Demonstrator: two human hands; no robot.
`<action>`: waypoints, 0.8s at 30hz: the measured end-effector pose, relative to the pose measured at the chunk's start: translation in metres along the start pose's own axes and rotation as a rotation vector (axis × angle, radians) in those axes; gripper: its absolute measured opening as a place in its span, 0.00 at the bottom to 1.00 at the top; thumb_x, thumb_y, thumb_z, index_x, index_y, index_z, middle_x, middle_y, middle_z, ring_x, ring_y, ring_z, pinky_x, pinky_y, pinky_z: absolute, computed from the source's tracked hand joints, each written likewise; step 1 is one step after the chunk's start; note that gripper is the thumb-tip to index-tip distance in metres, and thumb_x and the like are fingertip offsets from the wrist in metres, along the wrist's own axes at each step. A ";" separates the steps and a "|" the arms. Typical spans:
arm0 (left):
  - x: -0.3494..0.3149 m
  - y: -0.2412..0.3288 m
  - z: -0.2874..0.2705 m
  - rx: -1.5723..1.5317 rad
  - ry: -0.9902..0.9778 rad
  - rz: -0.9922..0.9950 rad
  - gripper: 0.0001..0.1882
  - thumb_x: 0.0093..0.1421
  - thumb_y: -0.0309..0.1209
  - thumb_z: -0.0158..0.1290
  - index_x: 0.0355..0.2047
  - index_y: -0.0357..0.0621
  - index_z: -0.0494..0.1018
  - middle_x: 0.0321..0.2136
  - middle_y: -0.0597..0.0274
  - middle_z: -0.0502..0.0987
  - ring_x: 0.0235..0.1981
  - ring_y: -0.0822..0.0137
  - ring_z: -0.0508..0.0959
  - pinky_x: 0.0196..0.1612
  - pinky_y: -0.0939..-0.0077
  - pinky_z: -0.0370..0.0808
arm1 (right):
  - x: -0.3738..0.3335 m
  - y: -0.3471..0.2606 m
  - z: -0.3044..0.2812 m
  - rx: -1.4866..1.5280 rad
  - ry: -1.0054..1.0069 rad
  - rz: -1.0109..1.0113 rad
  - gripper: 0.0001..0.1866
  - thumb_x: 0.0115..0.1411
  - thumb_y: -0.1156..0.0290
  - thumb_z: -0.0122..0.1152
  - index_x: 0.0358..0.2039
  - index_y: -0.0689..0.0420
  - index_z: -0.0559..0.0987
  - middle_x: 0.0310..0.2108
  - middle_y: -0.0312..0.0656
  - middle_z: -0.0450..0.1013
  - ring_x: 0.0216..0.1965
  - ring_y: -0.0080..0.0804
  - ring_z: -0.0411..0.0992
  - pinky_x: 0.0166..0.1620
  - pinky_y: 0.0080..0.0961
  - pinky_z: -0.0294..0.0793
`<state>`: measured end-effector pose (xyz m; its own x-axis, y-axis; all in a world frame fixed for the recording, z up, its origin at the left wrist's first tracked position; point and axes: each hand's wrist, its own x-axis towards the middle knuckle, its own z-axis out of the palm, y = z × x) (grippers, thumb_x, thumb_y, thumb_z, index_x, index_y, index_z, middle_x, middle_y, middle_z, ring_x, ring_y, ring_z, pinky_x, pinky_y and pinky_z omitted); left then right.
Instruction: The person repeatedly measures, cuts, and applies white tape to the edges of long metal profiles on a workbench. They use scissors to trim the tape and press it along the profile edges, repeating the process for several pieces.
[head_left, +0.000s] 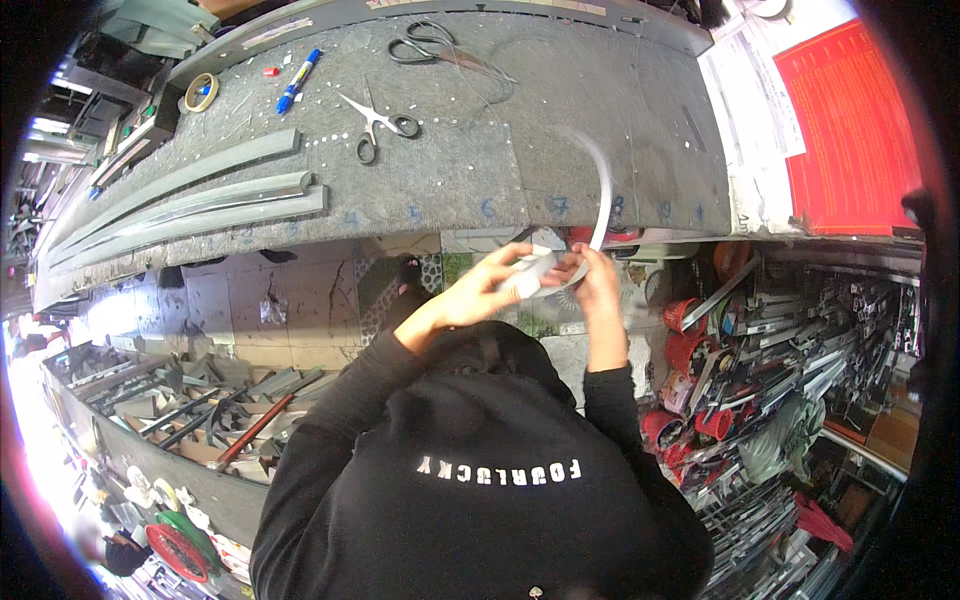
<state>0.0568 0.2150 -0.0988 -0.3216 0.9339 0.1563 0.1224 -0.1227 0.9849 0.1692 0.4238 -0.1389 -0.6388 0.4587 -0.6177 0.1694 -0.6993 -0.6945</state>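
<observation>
My left hand (478,292) and my right hand (597,285) are close together just off the near edge of the workbench. Between them is a pale, flexible strip (606,190), partly looped among the fingers. Its free end arcs up over the bench and blurs toward the tip. My left fingers are closed around the looped part, while my right fingers pinch the strip where it rises. Fingers hide some of the loop. Nearest on the bench, to the upper left, lie open scissors (376,122) with black handles.
The grey workbench (620,90) carries larger dark-handled scissors (425,45), a blue marker (299,80), its red cap (271,72), a tape roll (201,92) and long grey profiles (200,215). Red baskets (683,316) and stacked metal lengths crowd the right. A scrap bin (190,400) stands at left.
</observation>
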 end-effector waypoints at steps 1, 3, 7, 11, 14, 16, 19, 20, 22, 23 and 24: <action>-0.003 0.002 -0.002 0.121 -0.106 -0.070 0.20 0.64 0.40 0.50 0.54 0.47 0.73 0.65 0.50 0.53 0.63 0.53 0.60 0.63 0.62 0.58 | 0.009 0.018 0.005 0.058 0.041 0.039 0.11 0.66 0.67 0.46 0.38 0.63 0.69 0.26 0.46 0.72 0.30 0.49 0.77 0.35 0.46 0.81; -0.009 0.008 -0.001 0.317 -0.134 -0.216 0.21 0.64 0.45 0.48 0.53 0.49 0.74 0.63 0.46 0.54 0.51 0.44 0.72 0.56 0.58 0.69 | 0.014 0.051 0.017 0.238 0.175 0.080 0.11 0.66 0.66 0.46 0.37 0.61 0.69 0.31 0.48 0.72 0.34 0.52 0.77 0.38 0.48 0.81; -0.017 0.008 0.004 0.711 -0.211 -0.302 0.23 0.64 0.47 0.46 0.53 0.48 0.73 0.59 0.42 0.58 0.36 0.41 0.78 0.46 0.54 0.75 | -0.002 0.072 0.033 0.442 -0.086 0.246 0.17 0.65 0.57 0.51 0.44 0.59 0.70 0.45 0.51 0.69 0.45 0.56 0.73 0.46 0.51 0.77; -0.037 -0.016 -0.001 0.575 -0.109 -0.401 0.26 0.66 0.47 0.40 0.56 0.43 0.68 0.50 0.39 0.68 0.44 0.41 0.75 0.52 0.55 0.71 | -0.009 0.059 0.027 0.750 -0.375 0.331 0.28 0.61 0.48 0.55 0.49 0.59 0.70 0.52 0.50 0.68 0.55 0.56 0.68 0.53 0.51 0.71; -0.058 -0.041 -0.025 0.507 -0.225 -0.628 0.31 0.68 0.54 0.36 0.51 0.39 0.74 0.46 0.39 0.74 0.46 0.45 0.76 0.52 0.58 0.70 | 0.010 0.071 0.009 0.764 -0.179 0.336 0.30 0.58 0.46 0.58 0.50 0.59 0.72 0.50 0.49 0.72 0.58 0.53 0.66 0.56 0.44 0.67; -0.079 -0.051 -0.043 0.233 -0.180 -0.975 0.34 0.66 0.58 0.39 0.44 0.36 0.78 0.38 0.48 0.78 0.40 0.59 0.77 0.45 0.66 0.71 | 0.034 0.091 -0.012 0.606 0.005 0.246 0.24 0.59 0.53 0.59 0.47 0.60 0.72 0.48 0.48 0.74 0.48 0.47 0.70 0.50 0.42 0.71; -0.134 -0.052 -0.090 0.023 -0.016 -0.544 0.28 0.59 0.52 0.54 0.39 0.35 0.79 0.34 0.55 0.79 0.37 0.66 0.76 0.39 0.71 0.71 | 0.073 0.125 -0.059 0.454 0.233 0.224 0.15 0.60 0.63 0.60 0.42 0.60 0.73 0.43 0.46 0.76 0.32 0.38 0.73 0.41 0.37 0.75; -0.158 -0.052 -0.108 0.038 0.037 -0.421 0.25 0.56 0.49 0.59 0.37 0.35 0.79 0.33 0.56 0.79 0.35 0.69 0.76 0.37 0.73 0.71 | 0.086 0.133 -0.077 0.440 0.314 0.242 0.12 0.60 0.66 0.60 0.39 0.59 0.73 0.39 0.45 0.77 0.27 0.35 0.72 0.37 0.35 0.75; -0.226 -0.046 -0.141 0.026 0.325 -0.403 0.21 0.50 0.44 0.63 0.29 0.33 0.80 0.35 0.58 0.79 0.36 0.69 0.76 0.40 0.72 0.70 | 0.107 0.144 -0.116 0.638 0.216 0.284 0.07 0.59 0.72 0.60 0.36 0.59 0.74 0.31 0.40 0.76 0.27 0.32 0.72 0.35 0.31 0.75; -0.267 -0.042 -0.148 0.006 0.704 -0.484 0.20 0.51 0.44 0.63 0.29 0.36 0.80 0.34 0.60 0.79 0.36 0.68 0.75 0.41 0.72 0.70 | 0.116 0.146 -0.135 0.598 0.341 0.204 0.07 0.59 0.72 0.59 0.36 0.60 0.74 0.30 0.40 0.75 0.27 0.31 0.73 0.36 0.30 0.75; -0.308 -0.036 -0.164 -0.136 1.065 -0.613 0.22 0.52 0.47 0.62 0.37 0.40 0.79 0.38 0.63 0.79 0.35 0.70 0.74 0.38 0.74 0.70 | 0.124 0.148 -0.150 0.566 0.401 0.151 0.06 0.60 0.73 0.59 0.35 0.61 0.74 0.28 0.39 0.75 0.28 0.30 0.73 0.36 0.30 0.75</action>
<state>-0.0031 -0.1232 -0.1702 -0.9029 0.1185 -0.4132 -0.3959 0.1454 0.9067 0.2277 0.4595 -0.3742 -0.2951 0.4246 -0.8560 -0.2511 -0.8988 -0.3593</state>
